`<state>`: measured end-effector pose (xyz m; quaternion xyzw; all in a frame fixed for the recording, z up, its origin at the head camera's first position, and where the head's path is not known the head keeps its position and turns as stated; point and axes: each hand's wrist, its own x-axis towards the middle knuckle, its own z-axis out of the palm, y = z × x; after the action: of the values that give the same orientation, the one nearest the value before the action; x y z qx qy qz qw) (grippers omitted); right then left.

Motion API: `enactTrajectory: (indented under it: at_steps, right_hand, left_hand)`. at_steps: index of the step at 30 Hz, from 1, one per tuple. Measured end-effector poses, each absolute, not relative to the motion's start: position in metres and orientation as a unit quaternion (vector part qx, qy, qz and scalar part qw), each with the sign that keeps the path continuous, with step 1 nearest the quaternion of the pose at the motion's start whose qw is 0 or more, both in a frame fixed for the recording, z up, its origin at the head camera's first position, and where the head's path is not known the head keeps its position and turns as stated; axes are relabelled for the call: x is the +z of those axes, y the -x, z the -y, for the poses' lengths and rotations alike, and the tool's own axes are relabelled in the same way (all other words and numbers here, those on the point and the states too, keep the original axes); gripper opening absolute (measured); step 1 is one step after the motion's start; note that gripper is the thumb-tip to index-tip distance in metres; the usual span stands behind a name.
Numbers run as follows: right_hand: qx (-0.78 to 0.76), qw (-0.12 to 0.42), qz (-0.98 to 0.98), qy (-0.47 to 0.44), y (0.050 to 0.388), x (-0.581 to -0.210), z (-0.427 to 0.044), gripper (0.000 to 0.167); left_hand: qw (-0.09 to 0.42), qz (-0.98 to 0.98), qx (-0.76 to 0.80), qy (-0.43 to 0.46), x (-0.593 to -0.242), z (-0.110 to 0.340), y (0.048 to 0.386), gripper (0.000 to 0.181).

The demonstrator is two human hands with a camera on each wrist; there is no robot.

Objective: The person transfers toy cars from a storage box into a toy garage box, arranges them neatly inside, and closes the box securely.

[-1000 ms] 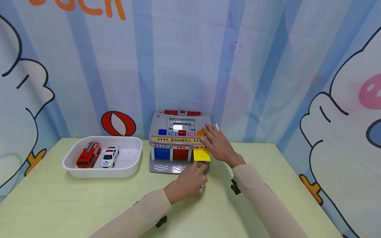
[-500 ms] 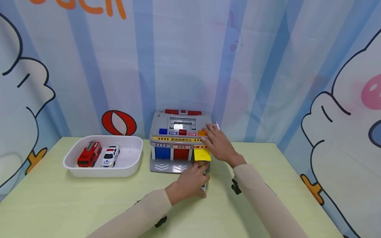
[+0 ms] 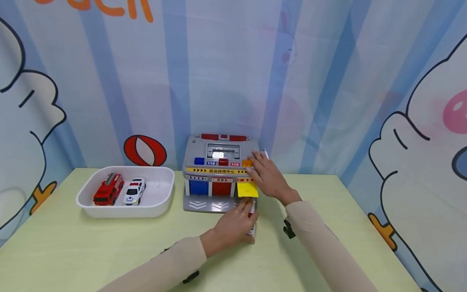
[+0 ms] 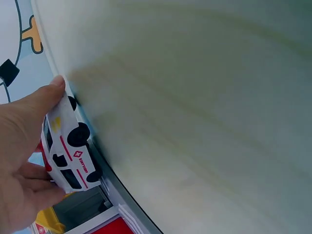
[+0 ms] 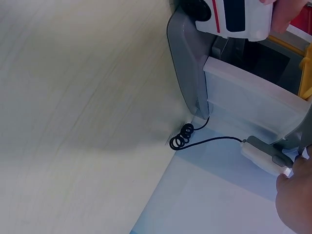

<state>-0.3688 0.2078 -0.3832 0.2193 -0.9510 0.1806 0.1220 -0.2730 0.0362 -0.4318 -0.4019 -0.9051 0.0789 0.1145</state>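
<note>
The white toy van (image 4: 70,156) lies at about 5 o'clock of the toy station (image 3: 197,151), taking 12 o'clock as the backdrop side. Its front end points toward the bay under the raised yellow door (image 3: 248,190) and its tail reaches back toward 6 o'clock, so it is outside or barely at the mouth; whether its front wheels touch the grey ramp (image 3: 197,205) I cannot tell. The left hand (image 3: 233,225) grips it lengthwise, thumb at the tail and fingers curled at the front end. The right hand (image 3: 270,178) rests on the station's 3 o'clock edge, fingers fairly straight across the roof beside the orange button (image 3: 247,163), grasping nothing that shows; whether it presses that button is hidden.

Judging by this, the bay is opened and the van lined up, while getting it inside and lowering the yellow door remain. The blue door (image 3: 198,187) and red door (image 3: 221,189) are down; what is behind them cannot be seen. At 9 o'clock of the station, the white tray (image 3: 159,188) holds the red fire engine (image 3: 108,190) and the police car (image 3: 134,191), both apparently not yet dealt with.
</note>
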Motion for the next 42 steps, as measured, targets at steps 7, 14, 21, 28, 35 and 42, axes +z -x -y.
enactTrajectory:
  at_steps: [7, 14, 21, 28, 35, 42]
  right_hand:
    - [0.182, 0.121, 0.951, -0.218, 0.368, -0.382, -0.207, 0.059]
    - [0.18, 0.119, 0.952, -0.216, 0.368, -0.383, -0.206, 0.059]
    - [0.183, 0.116, 0.953, -0.212, 0.368, -0.383, -0.205, 0.06]
    - [0.181, 0.114, 0.954, -0.212, 0.367, -0.383, -0.206, 0.06]
    - [0.182, 0.116, 0.953, -0.211, 0.367, -0.384, -0.207, 0.059]
    - [0.184, 0.115, 0.953, -0.21, 0.367, -0.383, -0.205, 0.059]
  left_hand:
    - [0.142, 0.9, 0.108, 0.398, -0.434, -0.036, 0.271, 0.081]
    - [0.163, 0.894, 0.125, 0.398, -0.435, -0.033, 0.268, 0.079]
    - [0.103, 0.904, 0.121, 0.396, -0.434, -0.03, 0.264, 0.076]
    - [0.084, 0.91, 0.105, 0.392, -0.436, -0.027, 0.262, 0.067]
    - [0.115, 0.905, 0.11, 0.394, -0.441, -0.024, 0.269, 0.067]
    - [0.146, 0.9, 0.126, 0.391, -0.439, -0.022, 0.276, 0.064]
